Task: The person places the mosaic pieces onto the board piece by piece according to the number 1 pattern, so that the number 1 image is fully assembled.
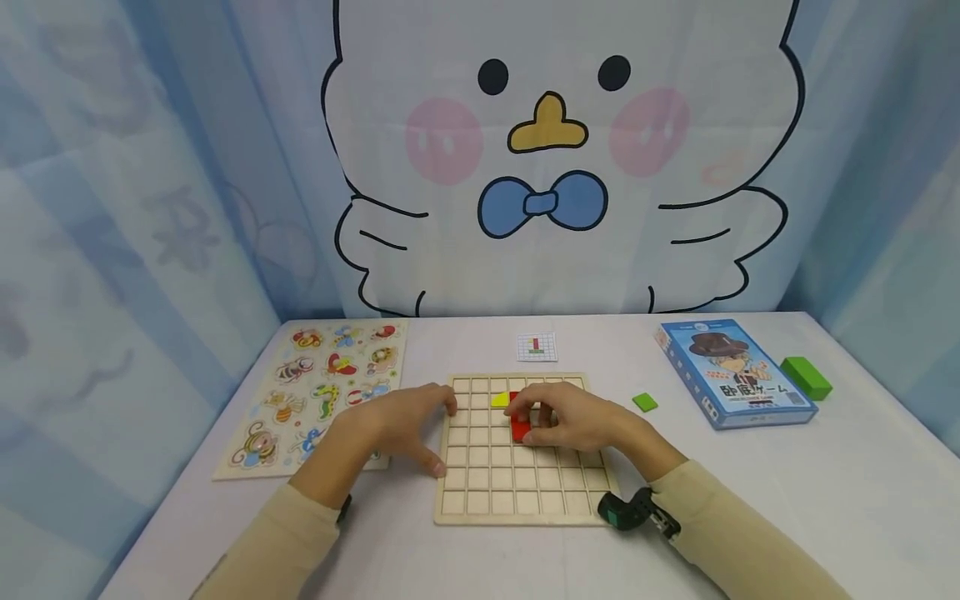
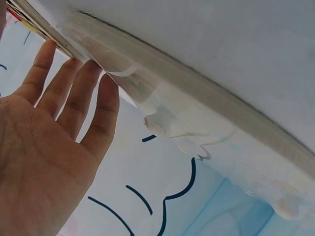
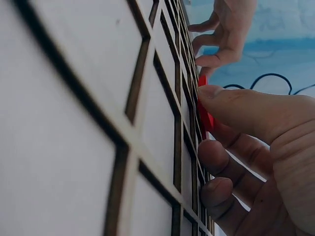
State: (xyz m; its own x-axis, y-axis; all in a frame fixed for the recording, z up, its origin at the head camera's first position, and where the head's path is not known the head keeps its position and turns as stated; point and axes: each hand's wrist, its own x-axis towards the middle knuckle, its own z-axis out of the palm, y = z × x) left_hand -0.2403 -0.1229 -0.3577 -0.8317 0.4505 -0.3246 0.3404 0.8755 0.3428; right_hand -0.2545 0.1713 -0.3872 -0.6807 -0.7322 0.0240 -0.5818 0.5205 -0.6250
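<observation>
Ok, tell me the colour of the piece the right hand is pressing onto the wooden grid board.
Red, clearest in the head view.

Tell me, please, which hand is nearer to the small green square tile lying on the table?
Right. The right hand pinches the red piece just left of the green tile; the left hand rests at the board's far-left edge.

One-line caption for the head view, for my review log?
Right hand pinches a red piece on the wooden grid board; left hand steadies its left edge.

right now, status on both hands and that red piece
Left hand open, flat at the grid board edge. Right hand pinching the red piece onto the board. Yellow piece sits just beside it.
</observation>
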